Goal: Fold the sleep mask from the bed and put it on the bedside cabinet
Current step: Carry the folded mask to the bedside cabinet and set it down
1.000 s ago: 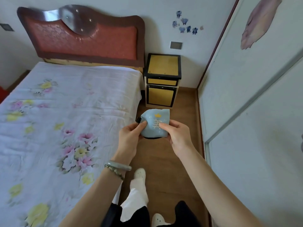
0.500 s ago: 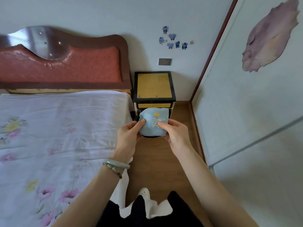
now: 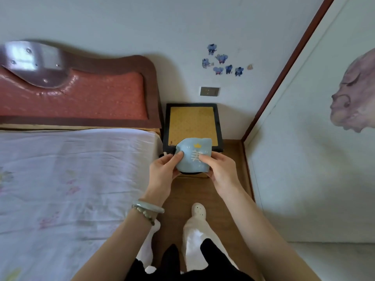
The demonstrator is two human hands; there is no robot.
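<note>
pinching folded blue sleep mask (image 3: 192,157) between left hand (image 3: 164,171) and right hand (image 3: 220,170), above bedside cabinet (image 3: 192,123) front edge

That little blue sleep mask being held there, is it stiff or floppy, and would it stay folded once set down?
The sleep mask looks soft and floppy: its edges curve between the left hand and right hand. It probably weighs little, since thumbs pinch it easily. On the bedside cabinet it may spring partly open.

Soft daylight, headboard (image 3: 30,59) glare (edges bowed).
</note>
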